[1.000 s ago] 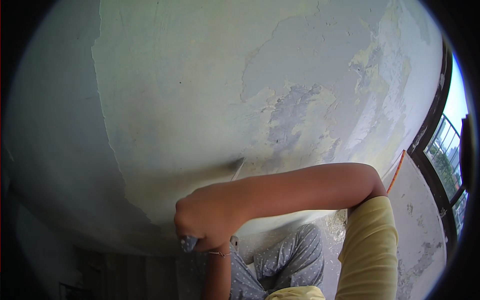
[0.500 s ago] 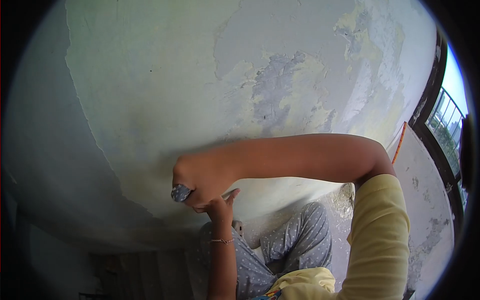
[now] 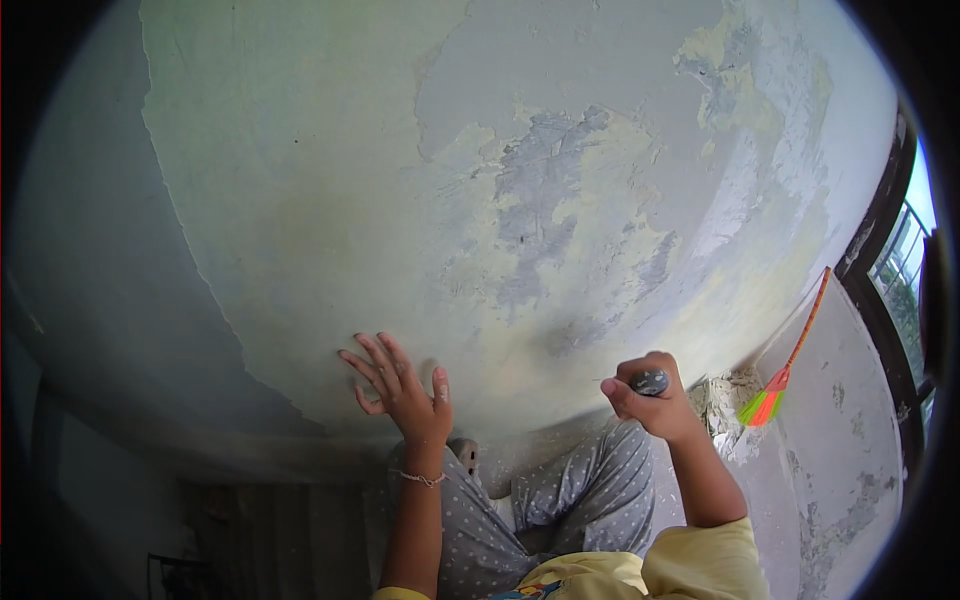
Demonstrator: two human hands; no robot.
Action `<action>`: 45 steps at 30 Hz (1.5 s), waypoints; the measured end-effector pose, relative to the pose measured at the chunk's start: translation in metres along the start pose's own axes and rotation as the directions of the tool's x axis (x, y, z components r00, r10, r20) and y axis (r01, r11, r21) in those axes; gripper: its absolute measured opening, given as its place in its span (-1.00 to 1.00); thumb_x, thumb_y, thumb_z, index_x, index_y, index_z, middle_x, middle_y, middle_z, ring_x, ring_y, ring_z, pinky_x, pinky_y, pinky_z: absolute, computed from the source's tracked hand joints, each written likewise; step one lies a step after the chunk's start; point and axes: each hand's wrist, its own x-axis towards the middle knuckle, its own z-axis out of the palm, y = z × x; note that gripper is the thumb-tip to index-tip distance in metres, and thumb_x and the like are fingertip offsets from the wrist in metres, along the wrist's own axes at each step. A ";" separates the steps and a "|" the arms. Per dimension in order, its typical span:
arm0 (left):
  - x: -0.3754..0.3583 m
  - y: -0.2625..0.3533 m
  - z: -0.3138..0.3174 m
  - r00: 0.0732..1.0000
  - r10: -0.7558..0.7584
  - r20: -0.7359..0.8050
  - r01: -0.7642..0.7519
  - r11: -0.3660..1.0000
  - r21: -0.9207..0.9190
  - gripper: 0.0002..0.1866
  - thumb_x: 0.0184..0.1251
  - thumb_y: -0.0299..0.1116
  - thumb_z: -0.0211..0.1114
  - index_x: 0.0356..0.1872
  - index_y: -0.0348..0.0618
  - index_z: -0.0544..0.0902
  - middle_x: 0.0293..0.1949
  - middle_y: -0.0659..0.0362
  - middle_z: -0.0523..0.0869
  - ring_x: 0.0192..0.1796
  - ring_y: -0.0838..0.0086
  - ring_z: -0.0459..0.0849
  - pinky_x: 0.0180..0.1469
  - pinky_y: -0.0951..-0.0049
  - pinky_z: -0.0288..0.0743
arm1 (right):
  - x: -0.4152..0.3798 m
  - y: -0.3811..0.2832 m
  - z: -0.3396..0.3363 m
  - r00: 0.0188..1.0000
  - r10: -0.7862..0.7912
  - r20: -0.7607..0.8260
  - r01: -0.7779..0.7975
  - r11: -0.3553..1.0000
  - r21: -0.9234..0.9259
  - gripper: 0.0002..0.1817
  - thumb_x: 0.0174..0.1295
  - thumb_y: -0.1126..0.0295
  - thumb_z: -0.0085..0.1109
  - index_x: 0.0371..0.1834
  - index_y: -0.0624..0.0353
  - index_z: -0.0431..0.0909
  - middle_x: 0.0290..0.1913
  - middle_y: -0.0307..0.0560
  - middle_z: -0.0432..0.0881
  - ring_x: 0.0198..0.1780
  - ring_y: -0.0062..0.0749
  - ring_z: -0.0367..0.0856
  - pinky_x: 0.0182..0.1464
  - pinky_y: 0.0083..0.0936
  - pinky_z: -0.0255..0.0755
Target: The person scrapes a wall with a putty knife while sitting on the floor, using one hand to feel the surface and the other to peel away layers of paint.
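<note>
1. The tool (image 3: 652, 382) sits inside the right hand (image 3: 660, 402), its dark, rounded butt showing at the thumb side of the fist.
2. The right hand is clamped around the tool, with the fingers curled and the thumb lying across near the butt.
3. To work well with this hold, the fist should stay firm and the wrist steady, the far end meeting the wall (image 3: 320, 230) at a low slant so that it does not gouge; light, even pressure looks best on such a flaky surface.
4. The butt points back toward the wearer. The long axis is strongly foreshortened and seems to run away from the wearer, through the fist toward the wall; the far end is hidden, so its exact slant cannot be told.
5. Left of the grip, well apart, the left hand (image 3: 405, 395) is empty, fingers spread before the wall; whether they touch it is unclear. It is best kept out of the tool's path.
6. Above and left of the grip lies a rough grey patch (image 3: 545, 180) on the wall.
7. Below and left of the grip are the trousers (image 3: 580, 490).
8. Right of the grip, a broom (image 3: 763, 408) stands tilted, bristles down; beyond it is a window (image 3: 908, 260).
</note>
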 end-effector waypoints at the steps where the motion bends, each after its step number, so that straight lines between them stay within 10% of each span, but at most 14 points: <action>1: 0.005 0.005 -0.002 0.997 0.077 0.012 -0.078 0.995 0.058 -0.16 0.42 0.10 -0.09 0.54 -0.23 -0.05 0.57 -0.15 -0.18 0.59 -0.13 -0.29 0.38 -0.12 -0.36 | -0.020 0.026 0.006 0.981 0.174 -0.091 -0.145 0.955 0.259 -0.55 0.29 0.41 0.24 -0.78 0.16 0.33 -0.79 -0.30 0.32 -0.73 -0.67 0.17 -0.65 -0.56 0.02; 4: 0.022 0.025 -0.010 0.979 0.201 0.017 -0.201 0.973 0.116 -0.19 0.41 0.11 -0.09 0.54 -0.17 0.02 0.57 -0.13 -0.13 0.59 -0.10 -0.26 0.38 -0.10 -0.43 | -0.069 0.089 0.025 0.876 0.454 -0.163 -0.148 0.574 0.805 -0.59 0.32 0.44 0.18 -0.67 0.04 0.23 -0.78 -0.32 0.16 -0.79 -0.63 0.08 -0.71 -0.58 -0.10; 15: 0.025 0.051 -0.015 0.929 0.368 0.037 -0.354 0.857 0.374 -0.30 0.40 0.16 -0.01 0.51 0.18 0.22 0.57 0.18 0.08 0.61 0.12 -0.14 0.41 -0.09 -0.65 | -0.102 0.112 0.010 0.811 0.548 -0.203 -0.281 0.669 0.688 -0.60 0.28 0.44 0.23 -0.65 0.05 0.24 -0.75 -0.34 0.20 -0.76 -0.67 0.09 -0.71 -0.60 -0.10; 21: -0.009 0.019 -0.058 0.963 0.163 0.216 -0.033 0.864 -0.502 -0.12 0.39 0.18 0.01 0.54 -0.18 0.01 0.57 -0.07 -0.04 0.58 0.00 -0.05 0.44 0.03 -0.32 | -0.121 0.130 -0.004 0.790 0.594 -0.150 -0.317 0.607 0.729 -0.61 0.28 0.46 0.23 -0.65 0.06 0.25 -0.73 -0.34 0.21 -0.75 -0.68 0.08 -0.70 -0.62 -0.09; 27: -0.087 -0.259 -0.054 0.462 -0.196 0.865 0.883 0.187 -0.430 -0.04 0.37 0.24 0.05 0.53 -0.28 -0.04 0.45 -0.13 0.28 0.49 0.09 0.24 0.25 -0.11 0.35 | -0.149 0.151 -0.022 0.709 0.670 -0.222 -0.269 0.548 0.792 -0.59 0.26 0.45 0.20 -0.61 0.00 0.15 -0.69 -0.40 0.10 -0.75 -0.71 -0.01 -0.72 -0.64 -0.15; 29: -0.110 -0.294 -0.072 0.054 -0.433 0.900 0.402 0.834 0.377 -0.04 0.27 0.41 0.01 0.51 -0.09 0.12 0.38 -0.08 0.40 0.40 0.13 0.39 0.26 -0.16 0.35 | -0.155 0.152 -0.032 0.670 0.679 -0.299 -0.252 0.588 0.769 -0.59 0.24 0.42 0.21 -0.60 -0.03 0.13 -0.69 -0.43 0.08 -0.75 -0.74 -0.04 -0.73 -0.65 -0.17; 30: -0.123 -0.305 -0.078 -0.038 -0.631 0.775 -0.133 0.771 0.622 -0.03 0.22 0.49 -0.01 0.50 0.00 0.21 0.34 -0.05 0.46 0.36 0.15 0.46 0.27 -0.18 0.35 | -0.158 0.159 -0.038 0.657 0.688 -0.310 -0.273 0.600 0.752 -0.60 0.27 0.38 0.18 -0.59 -0.05 0.13 -0.71 -0.44 0.06 -0.76 -0.74 -0.05 -0.73 -0.64 -0.16; 32: -0.081 -0.197 -0.129 0.124 -0.446 0.886 0.938 0.345 0.042 -0.10 0.18 0.51 0.03 0.38 0.09 0.43 0.30 -0.07 0.52 0.42 0.10 0.36 0.31 -0.23 0.27 | -0.167 0.177 -0.048 0.621 0.718 -0.313 -0.298 0.586 0.754 -0.58 0.30 0.27 0.16 -0.61 -0.08 0.13 -0.73 -0.45 0.02 -0.76 -0.72 -0.08 -0.73 -0.62 -0.16; 38: -0.120 -0.165 -0.094 0.519 -0.539 0.663 0.093 0.807 0.583 -0.33 0.39 0.17 -0.05 0.39 -0.03 0.39 0.33 -0.05 0.46 0.47 0.12 0.27 0.46 -0.02 -0.01 | -0.156 0.183 -0.028 0.571 0.782 -0.249 -0.264 0.462 0.846 -0.63 0.31 0.25 0.14 -0.58 -0.05 0.17 -0.72 -0.43 0.05 -0.73 -0.70 -0.07 -0.68 -0.63 -0.11; 41: -0.143 -0.148 -0.064 0.682 -0.289 0.672 -0.511 0.470 0.720 -0.45 0.52 -0.04 -0.10 0.39 -0.10 0.37 0.36 -0.04 0.43 0.50 0.13 0.21 0.55 0.11 -0.17 | -0.151 0.173 -0.020 0.629 0.745 -0.221 -0.294 0.492 0.820 -0.65 0.28 0.26 0.16 -0.56 -0.03 0.20 -0.72 -0.40 0.07 -0.73 -0.68 -0.04 -0.68 -0.61 -0.09; 42: -0.166 -0.151 -0.045 0.626 -0.178 0.759 -0.778 -0.074 0.624 -0.43 0.53 0.04 -0.15 0.40 -0.03 0.36 0.39 0.00 0.39 0.49 0.19 0.25 0.55 0.19 -0.13 | -0.153 0.173 -0.019 0.646 0.740 -0.186 -0.341 0.498 0.798 -0.65 0.29 0.25 0.16 -0.55 -0.03 0.20 -0.71 -0.39 0.08 -0.73 -0.67 -0.03 -0.67 -0.62 -0.08; 43: -0.170 -0.138 -0.038 0.514 -0.130 0.848 -0.713 -0.615 0.338 -0.40 0.53 0.12 -0.20 0.42 0.04 0.35 0.42 0.04 0.35 0.47 0.25 0.30 0.55 0.27 -0.09 | -0.153 0.175 -0.017 0.662 0.734 -0.151 -0.381 0.503 0.776 -0.65 0.31 0.23 0.16 -0.54 -0.03 0.21 -0.70 -0.39 0.08 -0.72 -0.66 -0.02 -0.67 -0.63 -0.07; 44: -0.169 -0.132 -0.036 0.510 -0.124 0.851 -0.713 -0.615 0.337 -0.40 0.53 0.12 -0.20 0.42 0.04 0.35 0.42 0.04 0.35 0.47 0.25 0.30 0.55 0.27 -0.09 | -0.153 0.178 -0.016 0.645 0.748 -0.154 -0.402 0.504 0.765 -0.66 0.30 0.23 0.15 -0.54 -0.02 0.21 -0.70 -0.38 0.08 -0.72 -0.64 -0.01 -0.66 -0.62 -0.06; 45: -0.170 -0.126 -0.035 0.125 -0.155 0.980 -0.098 -0.985 -0.144 -0.40 0.52 0.14 -0.19 0.42 0.07 0.34 0.39 0.03 0.38 0.41 0.26 0.37 0.55 0.29 -0.11 | -0.154 0.181 -0.015 0.644 0.749 -0.157 -0.403 0.506 0.763 -0.66 0.30 0.23 0.15 -0.54 -0.02 0.21 -0.70 -0.38 0.08 -0.72 -0.64 -0.01 -0.66 -0.62 -0.06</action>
